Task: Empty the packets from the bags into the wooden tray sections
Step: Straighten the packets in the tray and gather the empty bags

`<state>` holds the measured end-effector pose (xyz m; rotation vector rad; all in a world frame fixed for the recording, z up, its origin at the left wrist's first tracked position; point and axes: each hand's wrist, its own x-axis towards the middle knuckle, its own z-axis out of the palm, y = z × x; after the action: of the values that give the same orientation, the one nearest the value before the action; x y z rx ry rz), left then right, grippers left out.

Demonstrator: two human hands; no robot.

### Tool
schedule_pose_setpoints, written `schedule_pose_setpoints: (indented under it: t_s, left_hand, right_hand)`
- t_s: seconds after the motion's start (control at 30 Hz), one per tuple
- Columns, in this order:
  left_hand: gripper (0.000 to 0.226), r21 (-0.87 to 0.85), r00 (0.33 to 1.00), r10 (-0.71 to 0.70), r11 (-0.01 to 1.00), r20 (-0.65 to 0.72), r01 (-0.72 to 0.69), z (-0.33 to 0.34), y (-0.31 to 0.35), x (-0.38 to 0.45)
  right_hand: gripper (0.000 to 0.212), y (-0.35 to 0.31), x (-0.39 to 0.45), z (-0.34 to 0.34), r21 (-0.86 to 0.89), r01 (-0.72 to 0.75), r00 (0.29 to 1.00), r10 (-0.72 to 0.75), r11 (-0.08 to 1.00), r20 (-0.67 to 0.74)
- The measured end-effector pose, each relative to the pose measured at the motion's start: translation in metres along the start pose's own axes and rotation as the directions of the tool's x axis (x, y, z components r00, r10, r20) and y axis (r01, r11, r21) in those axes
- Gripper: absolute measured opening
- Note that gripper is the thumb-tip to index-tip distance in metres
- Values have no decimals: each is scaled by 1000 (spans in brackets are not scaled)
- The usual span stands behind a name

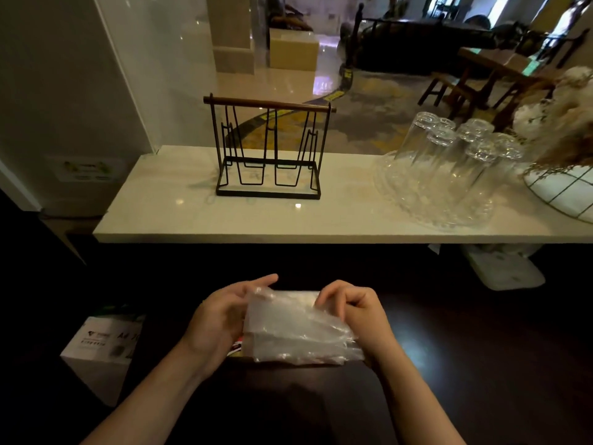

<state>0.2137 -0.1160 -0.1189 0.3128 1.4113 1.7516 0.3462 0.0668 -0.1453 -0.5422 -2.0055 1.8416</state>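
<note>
Bag: clear thin plastic, held low in front of me below the worktop edge. Left hand cups its left side, right hand pinches the top right corner. Looks light, floppy, slippery; I'd grip the mouth edges. No wooden tray in sight.

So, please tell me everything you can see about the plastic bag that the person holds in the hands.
The plastic bag is clear, thin and crinkled, lying roughly flat and level between both hands, low over a dark surface. The left hand grips its left edge and the right hand pinches its upper right corner. A bit of red and white print shows at its lower left; the contents are unclear.
</note>
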Motion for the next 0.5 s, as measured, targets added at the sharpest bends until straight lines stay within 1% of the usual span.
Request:
schedule_pose_setpoints:
  t_s: [0.03,0.07,0.1,0.17,0.23,0.27,0.33,0.37,0.43,0.5]
  left_hand:
    - [34,-95,999,-47,994,-2,47,1,1,1]
    - [38,-143,995,-100,985,5,100,-1,-1,2]
    - [41,-141,988,-154,978,10,154,0,0,1]
    - [40,-59,972,-233,970,26,234,3,-5,-1]
    - [62,-3,953,-298,954,58,299,2,-13,-1]
    - [65,11,941,-320,947,114,320,1,-16,-2]
    - [55,46,901,-358,933,244,358,1,-19,-5]
    - [49,89,885,-370,929,282,360,3,-18,-8]
    - [41,154,887,-363,931,284,332,1,-22,-8]
    - [38,205,903,-348,931,251,302,0,-29,-6]
  right_hand:
    - [51,2,1,1,-77,46,998,-48,996,-27]
    - [52,2,1,2,-135,86,995,-91,987,-35]
    - [49,1,1,4,-186,126,990,-135,974,-33]
    - [38,-4,1,8,-248,211,976,-219,945,-4]
    - [34,-8,1,10,-279,278,958,-287,919,9]
    - [35,-9,2,9,-280,297,951,-310,913,-2]
    - [40,-8,5,5,-282,327,936,-350,902,-32]
    - [42,-7,6,3,-278,327,934,-353,903,-50]
    - [44,-5,7,1,-245,301,938,-333,921,-98]
    - [42,-4,4,1,-179,224,955,-253,958,-155]
